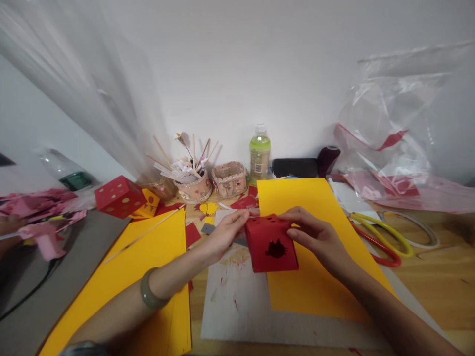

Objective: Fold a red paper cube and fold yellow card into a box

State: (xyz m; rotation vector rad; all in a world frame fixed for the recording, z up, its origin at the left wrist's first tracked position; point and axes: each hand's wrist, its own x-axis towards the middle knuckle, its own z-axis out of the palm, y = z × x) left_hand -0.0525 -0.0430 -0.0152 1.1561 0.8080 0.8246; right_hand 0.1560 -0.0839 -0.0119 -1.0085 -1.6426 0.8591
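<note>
A red paper box (261,254) with a dark cut-out shape on its front and small holes in its top is held up over the work board. My left hand (230,231) grips its left rear edge, with the fingertips partly hidden behind the box. On the other side, my right hand (315,237) pinches the top right edge between thumb and fingers. Beneath the box lie a large yellow sheet (315,291) and a grey board (237,316) marked with glue and scraps.
Yellow sheets (156,277) with a thin stick (148,230) lie left. Behind stand a red dotted box (120,197), a cup of sticks (193,190), a small basket (229,180) and a green bottle (260,155). Scissors (386,235) lie right; a pink glue gun (46,237) is far left, near another person's hand.
</note>
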